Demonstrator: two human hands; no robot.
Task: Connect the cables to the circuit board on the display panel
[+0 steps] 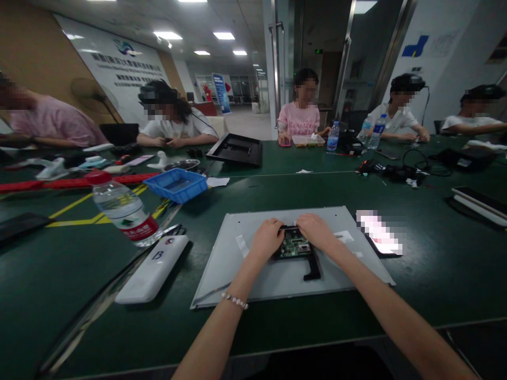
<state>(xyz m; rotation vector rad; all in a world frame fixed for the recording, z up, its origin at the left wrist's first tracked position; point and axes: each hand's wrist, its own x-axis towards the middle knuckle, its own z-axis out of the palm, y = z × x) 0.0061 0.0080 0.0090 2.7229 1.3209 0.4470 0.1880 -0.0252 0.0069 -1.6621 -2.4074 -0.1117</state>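
A green circuit board (293,244) in a black plastic frame lies on a pale grey flat panel (222,258) in front of me. A black hooked arm (314,268) of the frame sticks out toward me at its lower right. My left hand (268,238) is closed on the frame's left upper edge, its wrist wearing a beaded bracelet. On the upper right edge, my right hand (315,231) is closed too, its fingertips near the top corner. The fingers partly hide both edges. Strips of whitish tape (242,246) stick to the panel.
A lit phone (379,233) lies right of the panel. To the left are a white power bank (154,270), a water bottle (125,211) and a blue tray (177,184). Beyond sits a black casing (235,150). Several people are seated around the green table (428,301).
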